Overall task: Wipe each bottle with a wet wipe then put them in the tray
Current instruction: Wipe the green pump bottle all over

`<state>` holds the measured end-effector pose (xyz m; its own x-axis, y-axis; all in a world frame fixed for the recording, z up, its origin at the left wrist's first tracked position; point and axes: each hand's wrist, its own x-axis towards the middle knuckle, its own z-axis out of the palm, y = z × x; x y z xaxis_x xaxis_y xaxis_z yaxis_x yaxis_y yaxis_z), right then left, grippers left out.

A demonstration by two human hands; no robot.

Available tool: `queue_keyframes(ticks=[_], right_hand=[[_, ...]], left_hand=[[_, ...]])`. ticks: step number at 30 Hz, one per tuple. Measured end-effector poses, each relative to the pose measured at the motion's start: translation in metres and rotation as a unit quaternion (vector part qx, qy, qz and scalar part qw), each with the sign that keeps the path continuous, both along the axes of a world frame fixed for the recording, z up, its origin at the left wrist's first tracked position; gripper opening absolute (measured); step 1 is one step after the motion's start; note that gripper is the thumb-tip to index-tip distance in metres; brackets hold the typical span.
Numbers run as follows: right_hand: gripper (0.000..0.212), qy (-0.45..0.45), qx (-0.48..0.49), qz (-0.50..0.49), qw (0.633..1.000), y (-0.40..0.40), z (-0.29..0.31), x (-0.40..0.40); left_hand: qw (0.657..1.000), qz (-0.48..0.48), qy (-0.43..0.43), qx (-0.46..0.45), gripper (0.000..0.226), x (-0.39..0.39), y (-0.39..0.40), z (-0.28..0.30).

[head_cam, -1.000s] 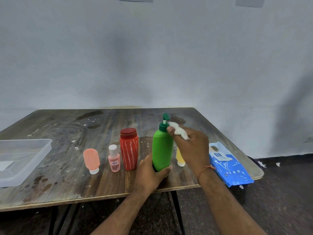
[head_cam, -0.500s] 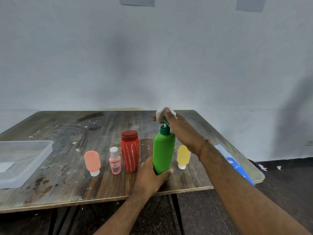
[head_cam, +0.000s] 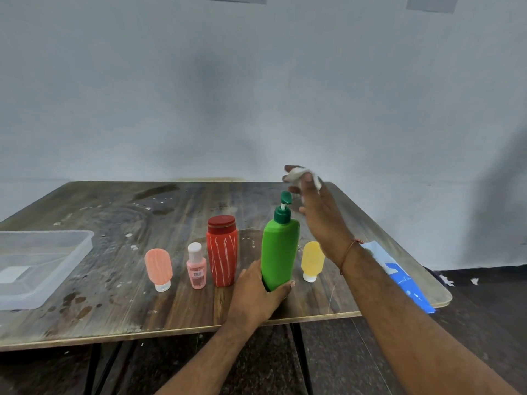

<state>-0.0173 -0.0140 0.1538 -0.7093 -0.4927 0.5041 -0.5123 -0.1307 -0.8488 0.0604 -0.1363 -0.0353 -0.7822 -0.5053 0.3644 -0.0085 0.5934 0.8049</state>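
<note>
A green pump bottle (head_cam: 280, 253) stands upright near the table's front edge, and my left hand (head_cam: 256, 295) grips its base. My right hand (head_cam: 319, 215) is raised behind and to the right of the pump head, with a crumpled white wet wipe (head_cam: 302, 175) pinched in its fingertips, clear of the bottle. Left of the green bottle stand a red striped bottle (head_cam: 222, 250), a small pink bottle (head_cam: 196, 266) and an orange tube (head_cam: 158, 269). A yellow tube (head_cam: 312, 260) stands to its right. The clear plastic tray (head_cam: 82, 246) lies at the far left.
A blue wet-wipe pack (head_cam: 405, 280) lies at the table's right front corner, partly hidden by my right forearm. The wooden table (head_cam: 128, 309) is stained and speckled. A grey wall rises just behind the table's far edge.
My right hand with the wipe rose from the bottle's shoulder past the pump head and now sits above and behind it. My left hand stayed on the bottle's base.
</note>
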Motion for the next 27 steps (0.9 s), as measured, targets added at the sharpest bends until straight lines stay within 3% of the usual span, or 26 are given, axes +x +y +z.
queue_keyframes(ticks=[3,6,12,16,19,22,27], right_hand=[[0.04,0.014,0.012,0.066,0.998,-0.004,-0.017,0.007],[0.042,0.04,0.005,0.062,0.997,-0.004,-0.033,0.016],[0.054,0.098,0.061,-0.052,0.992,0.011,-0.068,0.025],[0.038,0.032,-0.015,-0.132,0.991,0.017,-0.069,0.028],[0.039,0.08,-0.025,-0.205,0.975,0.016,-0.06,0.02],[0.057,0.17,0.08,-0.228,0.955,0.01,-0.065,0.02],[0.077,0.239,0.255,-0.231,0.908,0.0,-0.106,0.047]], left_hand=[[1.0,-0.002,0.007,-0.003,0.054,-0.001,0.0,0.0],[1.0,-0.007,0.016,0.0,0.052,-0.002,-0.001,-0.002],[0.999,-0.031,0.036,0.005,0.045,-0.001,0.0,-0.001],[0.999,-0.019,0.031,-0.004,0.053,0.001,0.001,0.001],[1.0,-0.009,0.024,-0.007,0.055,0.002,0.002,0.003],[0.999,-0.02,0.037,0.006,0.049,0.002,0.002,0.002],[0.998,-0.045,0.053,0.012,0.026,0.003,0.001,0.001]])
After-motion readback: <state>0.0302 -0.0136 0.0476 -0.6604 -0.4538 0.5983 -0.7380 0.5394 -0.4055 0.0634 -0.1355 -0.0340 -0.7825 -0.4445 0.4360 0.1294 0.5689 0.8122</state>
